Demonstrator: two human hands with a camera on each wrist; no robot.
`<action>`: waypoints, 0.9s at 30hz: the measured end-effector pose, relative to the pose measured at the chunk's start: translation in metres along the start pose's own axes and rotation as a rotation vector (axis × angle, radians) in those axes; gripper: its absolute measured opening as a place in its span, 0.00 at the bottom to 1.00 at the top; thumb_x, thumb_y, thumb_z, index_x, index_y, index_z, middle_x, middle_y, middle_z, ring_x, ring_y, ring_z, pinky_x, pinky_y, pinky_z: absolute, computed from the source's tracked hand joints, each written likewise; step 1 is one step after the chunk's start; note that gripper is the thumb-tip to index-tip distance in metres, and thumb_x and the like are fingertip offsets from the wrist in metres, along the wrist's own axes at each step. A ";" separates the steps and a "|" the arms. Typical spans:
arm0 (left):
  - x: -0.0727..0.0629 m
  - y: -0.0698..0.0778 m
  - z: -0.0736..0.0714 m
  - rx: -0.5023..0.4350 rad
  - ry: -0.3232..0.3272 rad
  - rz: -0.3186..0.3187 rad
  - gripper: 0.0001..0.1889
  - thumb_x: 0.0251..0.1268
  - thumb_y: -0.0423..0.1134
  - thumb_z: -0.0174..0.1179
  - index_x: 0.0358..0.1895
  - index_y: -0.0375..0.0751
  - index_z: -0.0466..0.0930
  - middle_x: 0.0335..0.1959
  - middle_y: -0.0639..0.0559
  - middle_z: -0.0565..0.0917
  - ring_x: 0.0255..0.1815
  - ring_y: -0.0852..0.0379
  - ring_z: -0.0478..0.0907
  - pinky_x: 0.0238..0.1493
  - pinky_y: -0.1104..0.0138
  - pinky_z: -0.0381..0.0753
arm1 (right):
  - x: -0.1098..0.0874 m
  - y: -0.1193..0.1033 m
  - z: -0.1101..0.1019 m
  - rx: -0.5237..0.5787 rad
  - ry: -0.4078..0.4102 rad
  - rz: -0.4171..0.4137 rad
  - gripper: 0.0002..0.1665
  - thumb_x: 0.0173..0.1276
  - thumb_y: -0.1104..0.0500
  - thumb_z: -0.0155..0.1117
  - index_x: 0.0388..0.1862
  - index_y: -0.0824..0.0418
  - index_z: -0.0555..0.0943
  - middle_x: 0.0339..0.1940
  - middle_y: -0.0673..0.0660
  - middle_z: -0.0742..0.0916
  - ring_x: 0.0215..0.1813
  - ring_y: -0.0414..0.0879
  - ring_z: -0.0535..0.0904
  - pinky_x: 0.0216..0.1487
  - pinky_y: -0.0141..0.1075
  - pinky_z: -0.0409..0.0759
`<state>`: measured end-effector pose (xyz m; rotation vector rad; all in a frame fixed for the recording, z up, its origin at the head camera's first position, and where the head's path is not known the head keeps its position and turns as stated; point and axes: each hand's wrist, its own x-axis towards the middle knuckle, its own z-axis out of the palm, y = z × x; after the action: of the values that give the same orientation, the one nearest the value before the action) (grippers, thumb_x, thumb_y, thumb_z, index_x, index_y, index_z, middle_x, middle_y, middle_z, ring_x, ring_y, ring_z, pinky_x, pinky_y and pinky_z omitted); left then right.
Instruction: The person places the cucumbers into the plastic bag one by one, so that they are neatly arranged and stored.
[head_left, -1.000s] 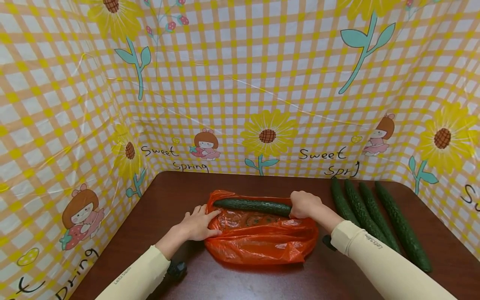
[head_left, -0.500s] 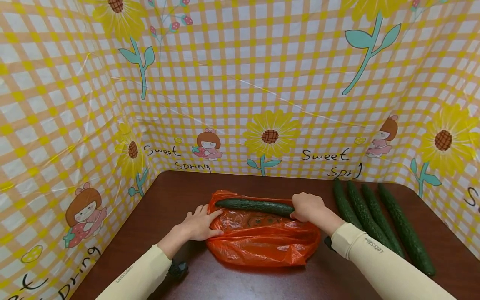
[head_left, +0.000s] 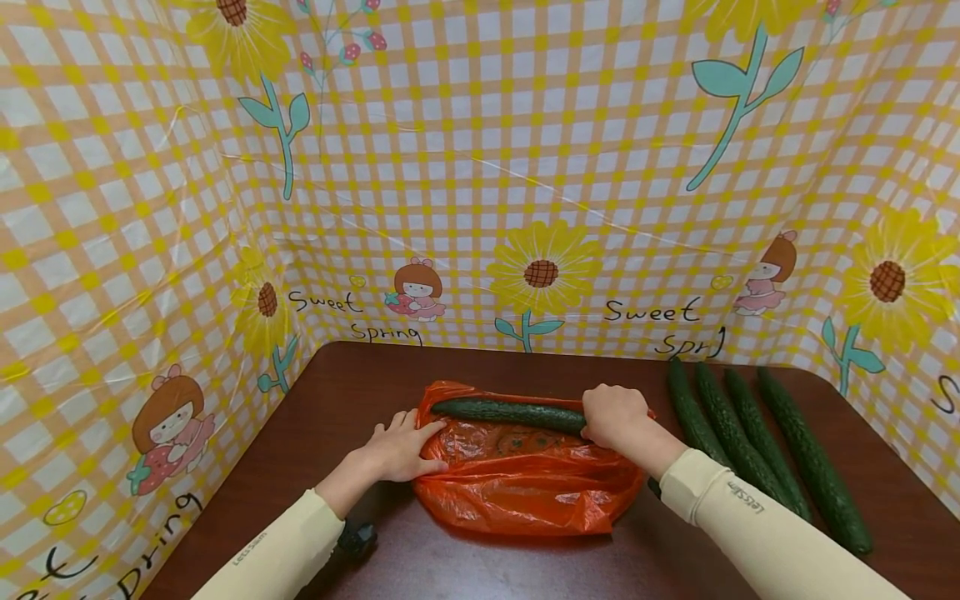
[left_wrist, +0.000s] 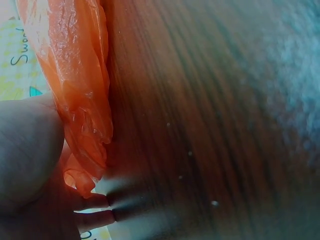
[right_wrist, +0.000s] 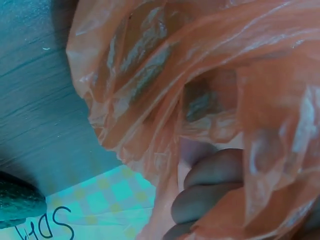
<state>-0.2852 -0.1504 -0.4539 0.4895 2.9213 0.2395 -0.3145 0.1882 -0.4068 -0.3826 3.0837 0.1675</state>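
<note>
- Head view: here's the right hand (head_left: 618,417), fingers curled round the right end of a cucumber (head_left: 510,412), which lies crosswise in the mouth of a red plastic bag (head_left: 525,500)!
- And the left hand (head_left: 390,450), fingers spread, touches the bag's left edge.
- Over on the right of the table (head_left: 360,375), four more cucumbers (head_left: 761,440) lie side by side, partly behind the right sleeve (head_left: 757,508).

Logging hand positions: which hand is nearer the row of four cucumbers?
Right. The right hand is at the right end of the orange bag, just left of the four cucumbers; the left hand is at the opposite end, farther off.
</note>
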 end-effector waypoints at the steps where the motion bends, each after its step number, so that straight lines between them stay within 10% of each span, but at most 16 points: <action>1: 0.000 0.000 0.000 0.001 -0.001 -0.001 0.39 0.65 0.66 0.60 0.76 0.57 0.65 0.77 0.34 0.60 0.77 0.36 0.56 0.66 0.34 0.62 | 0.000 0.000 0.000 0.001 -0.005 -0.007 0.16 0.58 0.50 0.78 0.33 0.61 0.85 0.27 0.57 0.86 0.27 0.53 0.82 0.30 0.52 0.84; 16: -0.002 0.001 -0.002 -0.018 0.001 0.002 0.39 0.64 0.65 0.61 0.76 0.56 0.66 0.76 0.34 0.60 0.77 0.35 0.56 0.67 0.33 0.61 | -0.004 0.009 -0.003 0.207 -0.156 -0.081 0.19 0.57 0.48 0.79 0.22 0.58 0.79 0.19 0.52 0.78 0.22 0.46 0.73 0.25 0.41 0.73; 27: -0.001 0.000 -0.002 -0.008 -0.005 -0.004 0.39 0.63 0.66 0.61 0.76 0.56 0.66 0.76 0.34 0.60 0.76 0.36 0.56 0.67 0.34 0.61 | -0.010 0.003 -0.009 0.134 -0.290 -0.105 0.26 0.50 0.41 0.82 0.36 0.59 0.84 0.28 0.51 0.84 0.30 0.46 0.76 0.34 0.44 0.77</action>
<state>-0.2848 -0.1506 -0.4521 0.4816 2.9151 0.2495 -0.3054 0.1931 -0.3972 -0.4664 2.7631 0.0112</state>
